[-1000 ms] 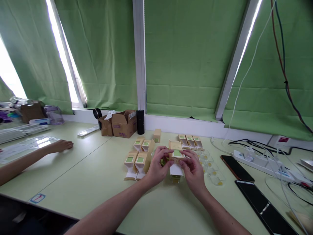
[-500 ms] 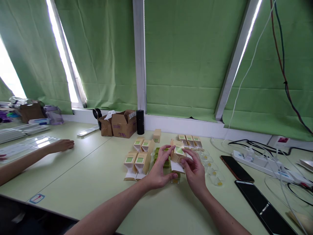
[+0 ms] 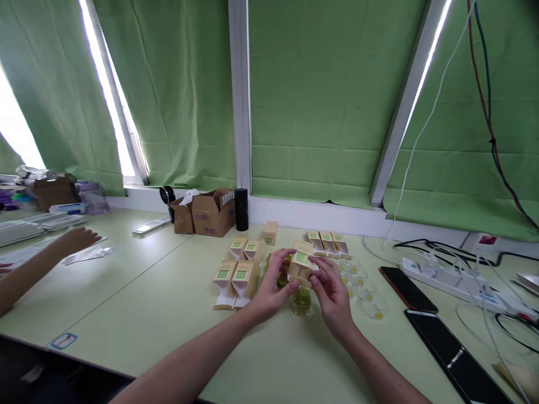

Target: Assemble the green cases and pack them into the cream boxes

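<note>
Turned out of sight since the earlier frame: white flap of held carton (image 3: 300,269). Drawn back toward the left edge: co-worker's hand (image 3: 78,240), with loose white strips (image 3: 88,254) now showing beside it.

Across upper frame, green blinds (image 3: 332,101). Below, spanning the frame, pale table (image 3: 160,314). Just below frame centre, left hand (image 3: 273,289) and right hand (image 3: 334,292), fingers and thumbs pinching held carton at its opposite sides, over the table. Tilted, with green-and-white label upward; any lettering too small to read.

At lower right, large black device (image 3: 458,353), with smaller phone (image 3: 408,289) above. At middle right, white power strip (image 3: 450,278) among cables. Left of centre, brown cardboard box (image 3: 214,217) bearing purple printing, illegible, plus white label near top right; just beside, black cylinder (image 3: 241,210).

Left of the hands, four tan cartons (image 3: 251,275), green-labelled like the held one; in a row above right, three small cartons (image 3: 327,243). Directly below held carton, clear cup (image 3: 302,301) with green contents. At lower left, blue-edged sticker (image 3: 64,340) with red mark. Smallest, right of right hand, clear lids (image 3: 373,306), yellow-spotted.
</note>
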The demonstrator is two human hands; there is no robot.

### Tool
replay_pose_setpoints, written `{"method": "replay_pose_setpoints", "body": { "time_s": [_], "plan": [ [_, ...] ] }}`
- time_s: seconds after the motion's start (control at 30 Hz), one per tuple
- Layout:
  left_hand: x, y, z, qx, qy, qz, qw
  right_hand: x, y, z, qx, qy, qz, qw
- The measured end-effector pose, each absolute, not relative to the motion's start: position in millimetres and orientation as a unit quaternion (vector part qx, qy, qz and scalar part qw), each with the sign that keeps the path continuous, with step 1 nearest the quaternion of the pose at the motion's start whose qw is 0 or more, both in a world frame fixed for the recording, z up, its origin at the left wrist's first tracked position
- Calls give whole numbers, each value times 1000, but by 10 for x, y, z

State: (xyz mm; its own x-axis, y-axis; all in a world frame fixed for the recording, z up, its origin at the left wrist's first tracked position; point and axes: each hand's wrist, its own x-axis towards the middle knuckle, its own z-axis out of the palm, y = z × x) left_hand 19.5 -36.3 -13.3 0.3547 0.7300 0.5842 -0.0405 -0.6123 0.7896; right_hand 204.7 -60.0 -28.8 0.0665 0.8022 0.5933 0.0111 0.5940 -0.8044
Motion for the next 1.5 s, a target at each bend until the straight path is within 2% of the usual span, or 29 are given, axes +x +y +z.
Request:
{"method": "replay_pose_setpoints", "body": {
  "time_s": [0.43,1.5],
  "plan": [
    [234,-327,-156,668,212,548,457,2043,-638,-268,-328,-631,293,639],
    [267,-352,-101,646,230,570,453,2045,-644,-284,-315,-645,288,634]
  ]
}}
